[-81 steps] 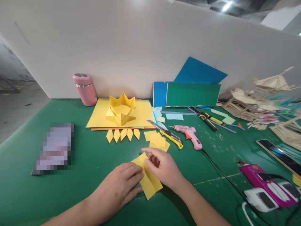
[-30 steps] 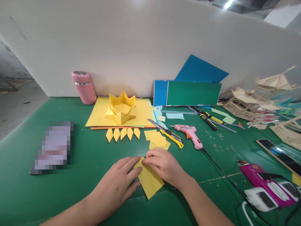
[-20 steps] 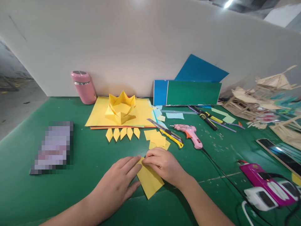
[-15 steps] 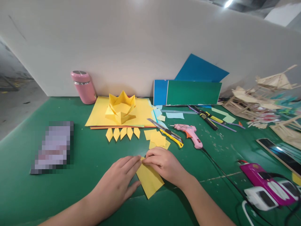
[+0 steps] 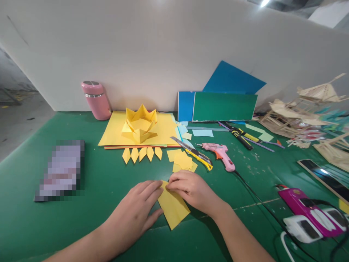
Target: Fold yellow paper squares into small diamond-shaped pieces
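Observation:
A small piece of yellow paper lies at an angle on the green table, one corner pointing toward me. My left hand rests flat along its left edge, fingers stretched out and touching the paper's far end, thumb apart. At the far right edge, my right hand has its fingers bent and pressed together on the paper; its fingertips partly hide that edge. Just beyond my hands are loose yellow paper scraps and a yellow utility knife. Several folded yellow diamond pieces form a row.
Behind the diamonds, a folded yellow paper flower stands on stacked coloured sheets. A pink glue gun and its cord lie to the right, near a purple power strip. A pink flask and pixelated device are left.
The paper and both hands stay almost in place. A little more of the paper's far edge shows between my fingertips, and the whole view has shifted very slightly.

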The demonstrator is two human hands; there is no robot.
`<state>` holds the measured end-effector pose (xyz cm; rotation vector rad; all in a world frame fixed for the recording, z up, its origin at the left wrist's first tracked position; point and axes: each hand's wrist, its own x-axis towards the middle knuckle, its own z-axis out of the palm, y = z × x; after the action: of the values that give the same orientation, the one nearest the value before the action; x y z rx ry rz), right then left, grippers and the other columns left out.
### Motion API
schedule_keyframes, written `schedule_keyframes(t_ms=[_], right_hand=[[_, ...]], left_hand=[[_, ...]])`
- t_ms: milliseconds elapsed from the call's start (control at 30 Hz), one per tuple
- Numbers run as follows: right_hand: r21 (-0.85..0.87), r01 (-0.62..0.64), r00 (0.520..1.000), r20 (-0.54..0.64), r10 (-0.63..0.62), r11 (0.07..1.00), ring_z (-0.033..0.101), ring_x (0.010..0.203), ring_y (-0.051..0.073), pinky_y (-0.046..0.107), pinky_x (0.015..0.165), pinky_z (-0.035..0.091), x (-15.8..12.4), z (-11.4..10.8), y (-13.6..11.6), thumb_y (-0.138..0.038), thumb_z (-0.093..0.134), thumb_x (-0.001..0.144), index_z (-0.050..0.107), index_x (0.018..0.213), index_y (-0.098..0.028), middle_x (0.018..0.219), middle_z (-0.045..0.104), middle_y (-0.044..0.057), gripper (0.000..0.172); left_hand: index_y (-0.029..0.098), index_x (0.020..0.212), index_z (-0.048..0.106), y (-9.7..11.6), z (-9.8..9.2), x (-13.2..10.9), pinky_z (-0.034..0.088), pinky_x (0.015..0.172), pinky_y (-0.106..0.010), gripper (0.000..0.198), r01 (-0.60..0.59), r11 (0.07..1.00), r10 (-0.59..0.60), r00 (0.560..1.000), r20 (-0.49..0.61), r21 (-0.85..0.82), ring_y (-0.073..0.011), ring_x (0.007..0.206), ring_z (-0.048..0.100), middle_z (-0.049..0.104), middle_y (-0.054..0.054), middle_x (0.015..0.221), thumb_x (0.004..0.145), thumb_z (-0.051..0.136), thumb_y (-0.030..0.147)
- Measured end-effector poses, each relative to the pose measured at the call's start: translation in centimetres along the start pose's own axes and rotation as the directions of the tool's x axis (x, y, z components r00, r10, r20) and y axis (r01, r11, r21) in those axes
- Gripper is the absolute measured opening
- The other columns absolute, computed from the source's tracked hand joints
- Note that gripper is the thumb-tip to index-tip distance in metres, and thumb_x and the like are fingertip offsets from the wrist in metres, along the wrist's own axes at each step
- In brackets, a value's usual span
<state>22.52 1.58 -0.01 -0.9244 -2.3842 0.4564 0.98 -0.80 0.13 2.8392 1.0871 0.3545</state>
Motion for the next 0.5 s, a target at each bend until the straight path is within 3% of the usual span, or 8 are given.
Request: schedule_keyframes(t_ms=[233, 500], right_hand=[[0.01, -0.005, 1.0, 0.004, 0.005, 1.0, 0.061, 0.08, 0.016, 0.028, 0.071, 0.047, -0.12, 0.01, 0.06, -0.009, 0.052, 0.091, 0.071, 0.088, -0.016, 0.086, 0.068, 0.005, 0.021], [0.018, 0.007, 1.0, -0.013, -0.007, 1.0, 0.061, 0.079, 0.016, 0.029, 0.072, 0.048, -0.06, 0.08, 0.1, -0.011, 0.048, 0.093, 0.071, 0.087, -0.018, 0.086, 0.069, 0.005, 0.025]], left_hand=[[0.016, 0.116, 0.059, -0.01, -0.01, 0.1, 0.055, 0.09, -0.037, 0.03, 0.005, 1.0, -0.005, 1.0, -0.02, 0.002, -0.0261, 0.108, 0.062, 0.064, -0.01, 0.123, 0.091, 0.053, 0.031], [0.017, 0.121, 0.057, 0.0, -0.11, 0.16, 0.052, 0.094, -0.039, 0.035, -0.002, 0.999, 0.0, 0.999, 0.045, 0.038, -0.0262, 0.114, 0.06, 0.057, -0.01, 0.134, 0.09, 0.055, 0.032]])
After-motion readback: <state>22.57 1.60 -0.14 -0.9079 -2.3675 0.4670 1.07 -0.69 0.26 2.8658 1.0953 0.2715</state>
